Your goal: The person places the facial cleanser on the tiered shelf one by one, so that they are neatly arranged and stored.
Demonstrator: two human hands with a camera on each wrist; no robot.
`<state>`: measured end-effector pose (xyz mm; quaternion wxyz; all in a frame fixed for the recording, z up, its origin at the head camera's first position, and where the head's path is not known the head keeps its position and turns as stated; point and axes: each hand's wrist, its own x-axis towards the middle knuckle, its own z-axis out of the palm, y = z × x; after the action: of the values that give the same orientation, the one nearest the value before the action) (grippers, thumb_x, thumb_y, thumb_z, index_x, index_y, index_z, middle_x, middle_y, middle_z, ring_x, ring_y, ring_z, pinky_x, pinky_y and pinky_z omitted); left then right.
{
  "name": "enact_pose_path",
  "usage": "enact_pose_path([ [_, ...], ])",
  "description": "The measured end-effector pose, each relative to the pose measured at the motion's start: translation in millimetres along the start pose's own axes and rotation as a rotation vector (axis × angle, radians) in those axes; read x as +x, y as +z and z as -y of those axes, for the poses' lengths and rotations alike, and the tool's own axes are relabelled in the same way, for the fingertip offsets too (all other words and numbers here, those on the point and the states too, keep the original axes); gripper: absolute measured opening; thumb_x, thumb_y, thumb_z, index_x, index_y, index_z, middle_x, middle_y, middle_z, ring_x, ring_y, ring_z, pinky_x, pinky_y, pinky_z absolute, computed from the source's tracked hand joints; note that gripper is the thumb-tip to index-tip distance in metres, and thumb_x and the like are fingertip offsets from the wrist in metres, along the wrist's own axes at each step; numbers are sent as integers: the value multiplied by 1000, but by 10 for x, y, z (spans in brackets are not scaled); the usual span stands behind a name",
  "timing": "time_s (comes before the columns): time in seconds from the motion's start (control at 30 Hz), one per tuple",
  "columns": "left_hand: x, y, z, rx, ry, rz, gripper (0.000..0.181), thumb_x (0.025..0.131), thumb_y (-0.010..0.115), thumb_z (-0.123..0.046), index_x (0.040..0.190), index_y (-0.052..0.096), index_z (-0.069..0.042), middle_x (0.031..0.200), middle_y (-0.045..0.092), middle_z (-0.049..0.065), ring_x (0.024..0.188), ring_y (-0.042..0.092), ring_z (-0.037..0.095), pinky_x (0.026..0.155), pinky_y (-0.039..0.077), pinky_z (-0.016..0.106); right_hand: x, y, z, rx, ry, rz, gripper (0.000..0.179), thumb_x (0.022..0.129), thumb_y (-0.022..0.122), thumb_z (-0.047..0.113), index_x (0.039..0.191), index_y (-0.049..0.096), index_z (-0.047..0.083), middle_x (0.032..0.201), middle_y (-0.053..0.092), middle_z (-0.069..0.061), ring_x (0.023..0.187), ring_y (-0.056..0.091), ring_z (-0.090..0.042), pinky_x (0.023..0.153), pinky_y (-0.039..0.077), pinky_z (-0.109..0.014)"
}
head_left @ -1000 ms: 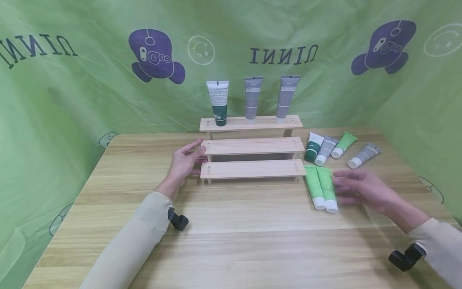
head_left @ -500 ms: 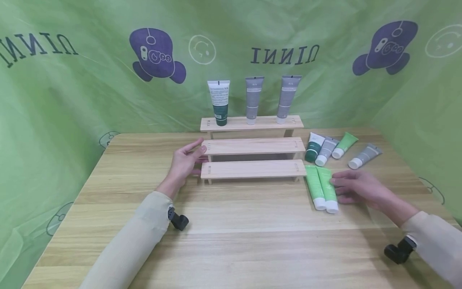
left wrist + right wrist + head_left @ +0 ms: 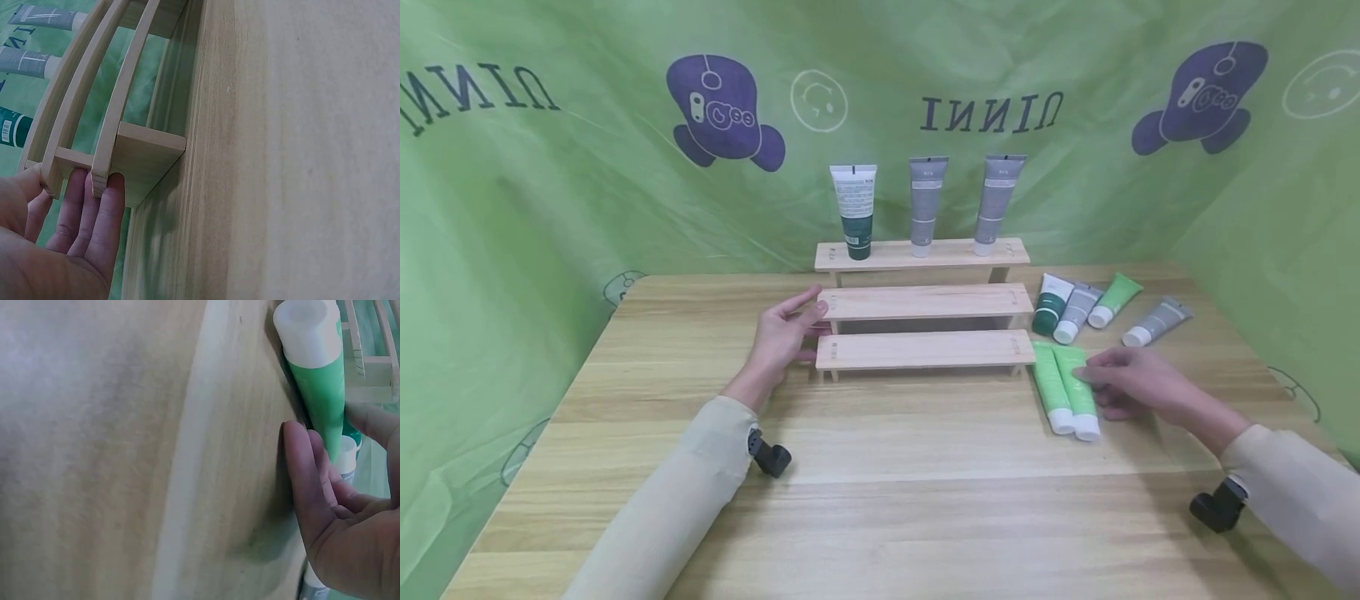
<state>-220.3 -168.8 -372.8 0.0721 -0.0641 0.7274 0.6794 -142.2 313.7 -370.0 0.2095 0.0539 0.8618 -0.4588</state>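
Observation:
A three-tier wooden display rack point(image 3: 917, 350) stands at the back of the table. My left hand point(image 3: 778, 335) grips its left end; in the left wrist view the thumb lies against the middle tier and the fingers point(image 3: 103, 228) reach around the lower boards. Two light-green squeeze tubes lie side by side at the rack's right front corner. My right hand point(image 3: 1131, 383) holds the right-hand green tube point(image 3: 1084, 404), thumb over its top and fingers along its right side. The white cap point(image 3: 306, 331) points toward me. The left green tube point(image 3: 1051, 392) lies against it.
On the top tier stand a white and dark-green tube point(image 3: 854, 212) and two grey tubes, caps down. Behind my right hand lie another white-green tube point(image 3: 1051, 304), two grey ones and a small green one point(image 3: 1116, 300). A green printed curtain point(image 3: 880, 50) encloses the table.
My right hand has moved left onto the right-hand green tube, its thumb now over it, and the tube has shifted slightly left. The left hand stays at the rack.

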Motion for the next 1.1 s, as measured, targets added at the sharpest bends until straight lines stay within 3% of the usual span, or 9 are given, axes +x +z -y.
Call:
enact_pose_path([
  [0.2,9,-10,5,1,-3,4,53,95,71,-35,145,55,-28,132,65,13,102,70,27,75,64,46,26,16,87,-121,15,-11,54,95,70,37,119,57,-9,82,65,-8,70,64,-19,60,63,-34],
  [0.47,-1,-6,-4,-10,-5,1,50,95,71,-34,143,57,-30,130,66,13,101,70,26,75,64,45,57,21,124,-172,-13,-25,45,94,72,33,109,62,-7,79,64,-6,68,62,-18,57,60,-31],
  [0.63,-2,-10,-10,-14,-8,1,51,95,72,-34,143,57,-31,130,66,14,99,70,25,74,64,45,78,3,116,-211,-48,-47,43,92,73,27,111,62,-9,81,63,-3,66,58,-14,55,55,-28],
  [1.1,3,-10,-2,-2,-9,5,49,95,71,-34,142,57,-31,129,66,14,103,70,28,74,64,45,20,-43,93,-168,-66,-32,54,95,71,28,124,54,-14,98,66,-10,79,62,-18,65,59,-31],
])
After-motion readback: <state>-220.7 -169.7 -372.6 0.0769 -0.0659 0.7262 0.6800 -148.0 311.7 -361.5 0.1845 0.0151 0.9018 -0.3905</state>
